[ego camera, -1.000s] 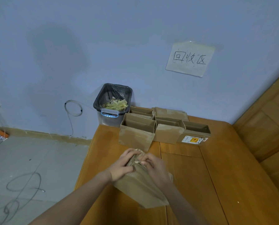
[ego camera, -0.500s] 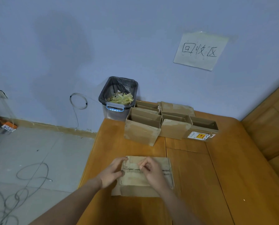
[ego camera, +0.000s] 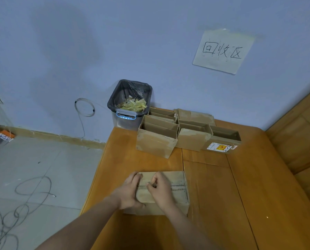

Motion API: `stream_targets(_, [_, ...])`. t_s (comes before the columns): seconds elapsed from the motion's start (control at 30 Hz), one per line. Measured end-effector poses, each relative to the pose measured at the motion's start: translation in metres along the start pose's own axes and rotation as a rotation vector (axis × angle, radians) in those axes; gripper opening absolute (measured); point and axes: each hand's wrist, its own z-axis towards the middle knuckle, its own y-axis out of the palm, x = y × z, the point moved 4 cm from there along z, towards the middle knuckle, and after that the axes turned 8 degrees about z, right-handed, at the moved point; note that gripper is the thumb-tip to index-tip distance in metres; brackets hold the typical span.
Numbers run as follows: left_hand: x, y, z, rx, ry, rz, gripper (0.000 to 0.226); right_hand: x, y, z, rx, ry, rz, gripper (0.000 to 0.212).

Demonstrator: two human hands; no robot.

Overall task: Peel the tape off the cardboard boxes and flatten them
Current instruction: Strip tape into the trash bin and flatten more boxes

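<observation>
Lying flat-topped at about 6 o'clock on the desk (ego camera: 240,186), near its front-left edge: the closed box (ego camera: 175,197), long axis running 9 to 3 o'clock, seam line following that same axis across the top. Steadying the 9 o'clock end: the left hand (ego camera: 130,193), fingers curling round the box's edge. Working at the seam just left of centre: the right hand (ego camera: 159,189), fingers (ego camera: 151,184) bunching together in a pinch, apparently on a tape end, though too small to confirm. Stretching away from that pinch toward 3 o'clock: most of the seam, so probably pulling rightward along the long axis. Counting: one box in hand; five open boxes (ego camera: 157,139) clustering at 12 o'clock, well apart; one bin (ego camera: 130,103) beyond, holding peeled scraps.
</observation>
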Motion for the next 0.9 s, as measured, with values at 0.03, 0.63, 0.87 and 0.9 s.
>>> stream_targets(0.03, [-0.001,0.0,0.0,0.032,0.006,0.011,0.116,0.001,0.002,-0.001,0.002,-0.007,-0.013,0.035])
stream_targets(0.63, [-0.023,-0.008,-0.01,0.069,0.004,0.084,0.11,0.004,0.028,0.0,-0.035,0.037,0.158,0.026])
stream_targets(0.87, [-0.002,0.002,0.011,-0.057,-0.022,0.12,0.111,0.014,0.007,0.001,0.046,0.03,0.011,0.021])
stream_targets(0.9, [-0.001,0.002,0.012,-0.068,-0.028,0.128,0.111,0.012,0.009,0.001,0.049,-0.011,-0.092,0.024])
